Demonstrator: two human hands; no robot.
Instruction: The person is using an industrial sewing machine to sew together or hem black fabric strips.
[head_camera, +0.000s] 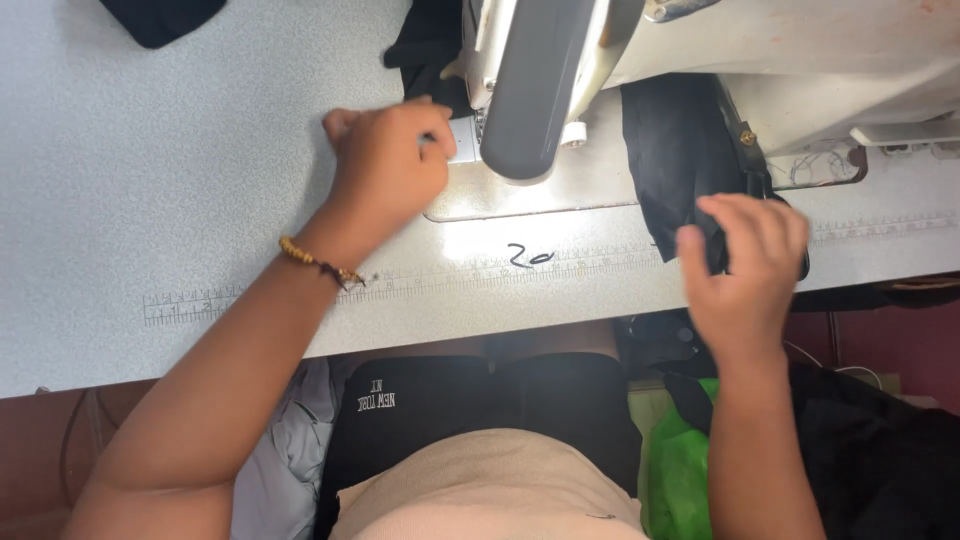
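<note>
At the sewing machine: a grey speckled tabletop (120, 180) carries one white sewing machine (560, 70), seen from above.
Left hand: the left hand (390, 165) rests curled beside the needle area, fingertips by the metal needle plate (462, 140); whether its grip pinches anything I cannot tell, since the knuckles hide the fingertips.
Right hand: the right hand (745, 265) sits at the tabletop's near edge, its grip closed on a fold of black fabric (680, 160).
Fabric path: that one black piece runs from under the machine arm down to the right hand, probably held there to keep it from slipping off the edge.
Other cloth: two more dark scraps, one at the far left corner (160, 20) and one behind the machine head (425, 50) (both out of reach of either hand).
Markings: one printed ruler strip (250, 298) runs along the front edge, handy for measuring.
Wrist: one beaded bracelet (315, 262).
Below: one green bag (675, 470).
</note>
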